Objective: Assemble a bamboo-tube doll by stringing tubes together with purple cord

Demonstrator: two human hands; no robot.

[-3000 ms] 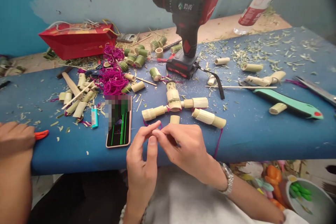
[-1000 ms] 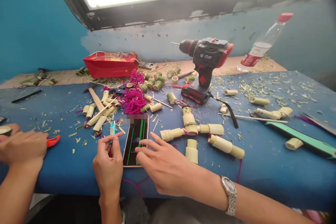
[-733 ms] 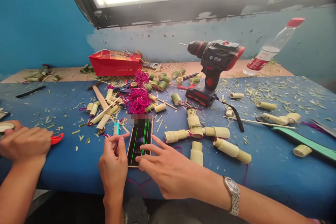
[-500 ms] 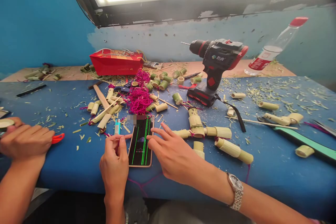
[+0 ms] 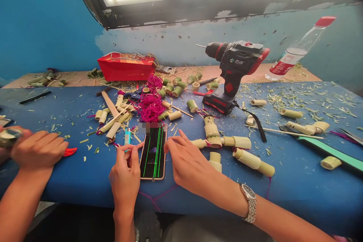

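Observation:
A smartphone (image 5: 151, 153) with green lines down its dark screen lies on the blue-covered table, between my hands. My left hand (image 5: 124, 172) is at its lower left, thumb and fingers pinched; whatever they may hold is too small to make out. One finger reaches toward the phone's left edge. My right hand (image 5: 190, 160), wearing a metal watch (image 5: 248, 198), hovers by the phone's right edge, fingers loosely bent and apart, holding nothing. A blue lighter (image 5: 127, 138) lies just beyond my left fingers. Right of the phone rests a jointed bamboo figure (image 5: 212, 132) with a marked head.
Another person's hand (image 5: 39, 149) grips a red-handled tool (image 5: 70, 152) at the left. A cordless drill (image 5: 234, 72) stands beyond the figure. Purple string (image 5: 151, 107), cut bamboo pieces (image 5: 115, 130), a red bag (image 5: 127, 68) and a tilted bottle (image 5: 292, 55) lie around.
My right hand's fingers have drawn back from the screen to the phone's right edge. The other person's hand has moved slightly right with the red-handled tool. My left hand stays pinched.

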